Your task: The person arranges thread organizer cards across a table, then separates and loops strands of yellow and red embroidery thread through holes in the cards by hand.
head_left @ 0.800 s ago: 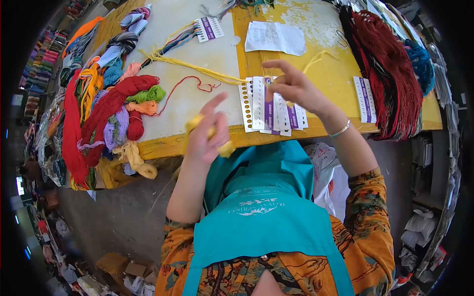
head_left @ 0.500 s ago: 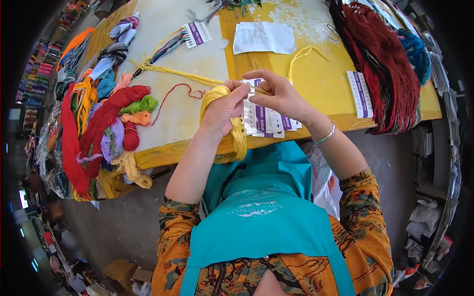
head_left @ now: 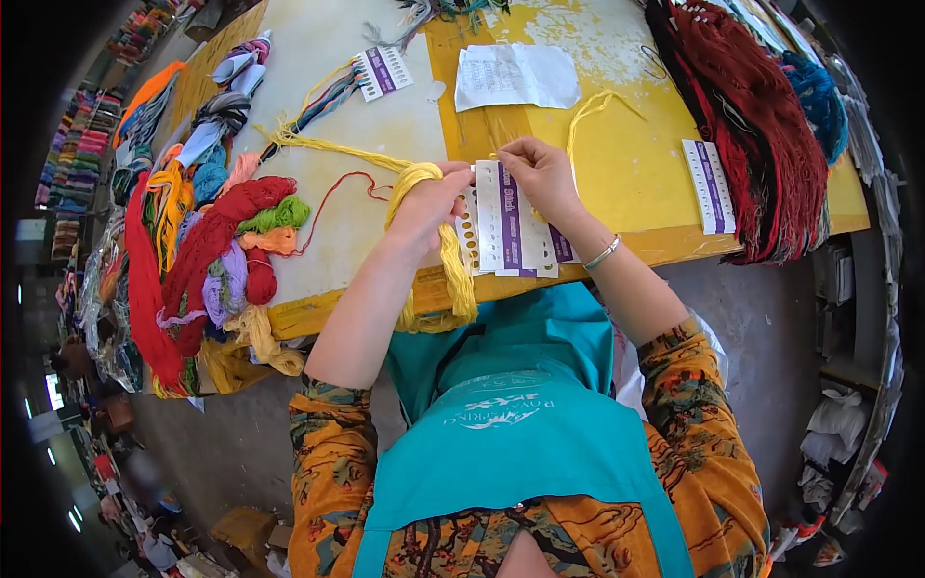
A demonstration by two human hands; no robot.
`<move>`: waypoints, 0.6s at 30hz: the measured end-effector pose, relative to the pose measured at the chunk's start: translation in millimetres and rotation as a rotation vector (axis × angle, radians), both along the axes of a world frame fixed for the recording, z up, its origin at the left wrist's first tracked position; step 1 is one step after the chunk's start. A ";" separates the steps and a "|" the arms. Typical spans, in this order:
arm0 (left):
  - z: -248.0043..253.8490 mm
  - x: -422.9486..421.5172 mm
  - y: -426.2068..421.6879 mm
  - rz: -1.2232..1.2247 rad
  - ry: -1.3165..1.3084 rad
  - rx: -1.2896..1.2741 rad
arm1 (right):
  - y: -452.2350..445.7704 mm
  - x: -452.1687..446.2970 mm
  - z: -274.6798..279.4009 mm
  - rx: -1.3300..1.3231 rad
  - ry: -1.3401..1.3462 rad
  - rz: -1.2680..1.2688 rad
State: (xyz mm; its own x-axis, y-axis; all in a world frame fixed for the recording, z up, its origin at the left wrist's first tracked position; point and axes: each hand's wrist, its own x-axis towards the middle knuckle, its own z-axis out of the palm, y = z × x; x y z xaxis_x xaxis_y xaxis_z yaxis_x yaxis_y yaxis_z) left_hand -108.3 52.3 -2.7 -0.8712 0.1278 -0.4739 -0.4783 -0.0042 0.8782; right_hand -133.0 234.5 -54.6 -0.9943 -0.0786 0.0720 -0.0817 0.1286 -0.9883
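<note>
A yellow skein of thread [head_left: 455,279] loops over my left hand [head_left: 424,210] and hangs down past the table's front edge. The fingers of this hand are closed, their tips by the left edge of a white punched card [head_left: 489,226] with a purple printed strip. More cards [head_left: 562,252] lie beneath and beside it. My right hand [head_left: 544,178] pinches at the card's top, where a small bit of yellow thread [head_left: 493,156] shows by the fingertips. Yellow strands [head_left: 347,147] stretch leftward over the table from the skein.
Several coloured skeins [head_left: 207,260] are piled at the left. A threaded card [head_left: 385,69] and a white paper sheet [head_left: 517,77] lie further back. Dark red thread bundles [head_left: 761,125] and another punched card [head_left: 708,186] are at the right of the table [head_left: 626,207].
My hands have moved apart slightly. The left has shifted left with the skein, and the right has come to the top of the card, which now shows more fully between them.
</note>
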 end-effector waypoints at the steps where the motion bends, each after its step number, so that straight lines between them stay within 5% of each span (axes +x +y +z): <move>1: -4.8 -5.7 -1.2 -0.138 0.017 -0.026 | 1.2 0.0 0.9 -0.002 0.004 0.018; 8: -8.8 -13.2 18.7 -0.035 0.103 -0.157 | 6.4 1.3 14.3 -0.092 -0.020 0.004; 18: -5.5 -17.5 41.9 0.059 0.032 0.023 | 35.8 2.6 34.8 -0.133 0.071 -0.059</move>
State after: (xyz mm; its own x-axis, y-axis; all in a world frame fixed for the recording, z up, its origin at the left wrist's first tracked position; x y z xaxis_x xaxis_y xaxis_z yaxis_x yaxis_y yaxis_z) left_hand -125.8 94.2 -8.3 -0.8925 0.0857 -0.4429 -0.4479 -0.0517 0.8926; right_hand -130.4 270.3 -19.8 -0.9890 -0.0055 0.1477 -0.1477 0.0037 -0.9890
